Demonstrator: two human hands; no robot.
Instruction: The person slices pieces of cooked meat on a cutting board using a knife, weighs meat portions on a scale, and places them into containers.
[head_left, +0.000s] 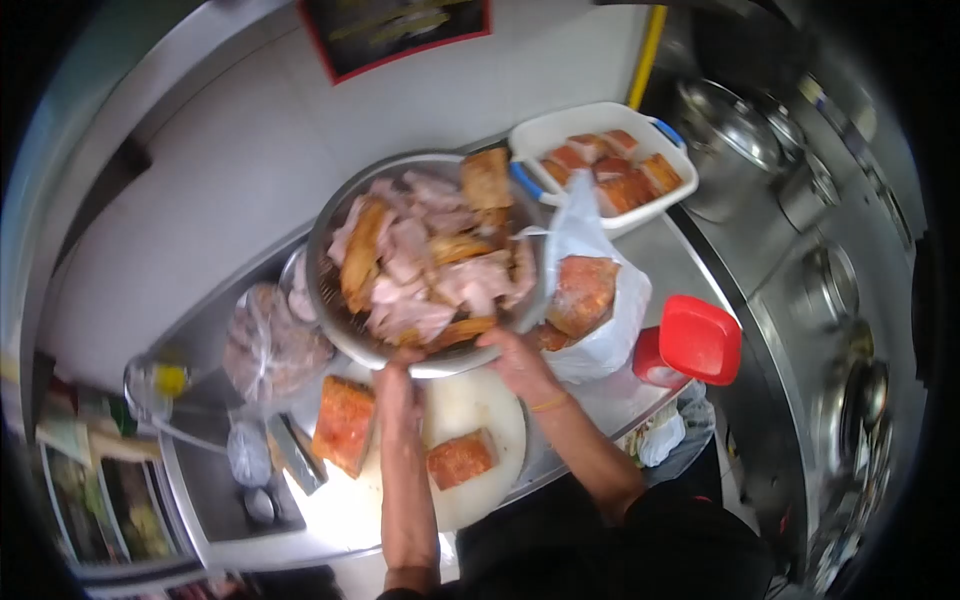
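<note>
A large metal bowl [350,352] full of pale and browned meat pieces [410,250] is held at its near rim by both hands. My left hand [399,380] grips the rim at the bottom middle, thumb over the edge. Farther right, my right hand [518,360] is closed on the same rim. Below the bowl lies a round white cutting board [505,425]. One reddish-brown meat block [461,459] rests on it between my forearms, and a larger block [344,425] lies left of my left forearm. A cleaver [296,455] is at the board's left edge.
A white tub [668,200] with meat blocks stands behind right. Beside the bowl, a white plastic bag [625,320] holds more meat. A red container [700,340] is at the right edge. Bagged meat [270,345] sits left. Metal pots [725,140] stand far right.
</note>
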